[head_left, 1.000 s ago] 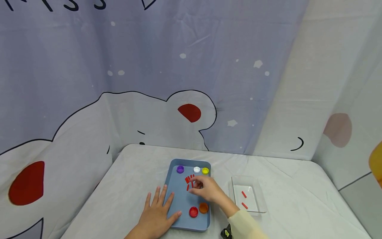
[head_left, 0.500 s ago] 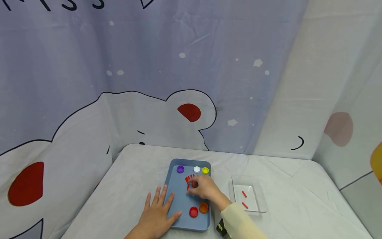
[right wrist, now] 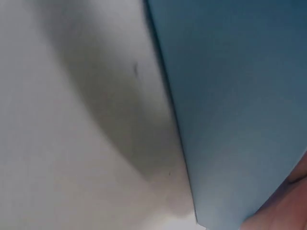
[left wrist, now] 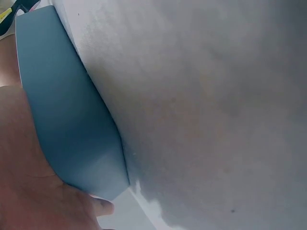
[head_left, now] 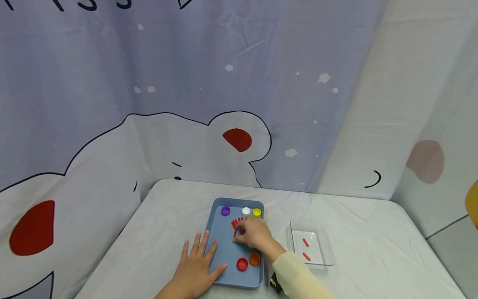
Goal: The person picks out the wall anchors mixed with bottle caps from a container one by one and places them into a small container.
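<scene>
My left hand (head_left: 196, 265) lies with fingers spread over the left rim of a blue-grey tray (head_left: 224, 249); the left wrist view shows the tray's outer wall (left wrist: 72, 105) beside that hand. My right hand (head_left: 257, 234) is over the tray's middle, thumb and forefinger at the two ends of a short red stick (head_left: 235, 233). Several more red sticks (head_left: 234, 224) lie in a cluster just beyond, partly hidden by its fingers. In the right wrist view only a bit of the right hand (right wrist: 283, 211) shows beside the tray wall (right wrist: 230, 105).
Purple (head_left: 225, 211), white (head_left: 246, 211) and yellow (head_left: 257, 212) round caps sit at the tray's far end. Red (head_left: 242, 264) and orange (head_left: 254, 259) ones sit at its near end. Right of it, a clear box (head_left: 325, 245) holds two red sticks (head_left: 306, 256).
My right hand has shifted slightly left and down onto the red sticks, its thumb coming to the near end of one. The left hand has stayed still.
</scene>
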A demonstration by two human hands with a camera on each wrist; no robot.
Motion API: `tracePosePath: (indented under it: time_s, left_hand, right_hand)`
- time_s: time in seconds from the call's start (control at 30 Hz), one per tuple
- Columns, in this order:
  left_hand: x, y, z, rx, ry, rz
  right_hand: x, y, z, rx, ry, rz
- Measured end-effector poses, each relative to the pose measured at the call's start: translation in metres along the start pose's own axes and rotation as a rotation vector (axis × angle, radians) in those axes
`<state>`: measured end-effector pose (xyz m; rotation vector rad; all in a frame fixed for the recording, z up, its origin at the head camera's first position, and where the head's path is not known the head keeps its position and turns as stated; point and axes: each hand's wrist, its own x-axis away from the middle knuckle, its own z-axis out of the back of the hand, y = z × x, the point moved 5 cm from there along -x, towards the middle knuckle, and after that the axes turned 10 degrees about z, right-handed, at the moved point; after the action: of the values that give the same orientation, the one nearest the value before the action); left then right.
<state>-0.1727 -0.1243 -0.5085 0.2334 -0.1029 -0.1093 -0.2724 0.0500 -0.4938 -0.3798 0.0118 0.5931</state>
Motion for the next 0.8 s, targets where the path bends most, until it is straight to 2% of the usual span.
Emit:
tracePosePath:
  time_s: [0.4, 0.8]
  left_hand:
    - [-0.0003, 0.0002, 0.0008, 0.0, 0.002, 0.008]
    - [0.0004, -0.0001, 0.0001, 0.01, 0.0, 0.006]
  right_hand:
    - [-0.0022, -0.0032, 0.0004, 0.04, -0.009, -0.047]
    - [-0.0016, -0.0038, -0.0008, 0.061, 0.029, -0.039]
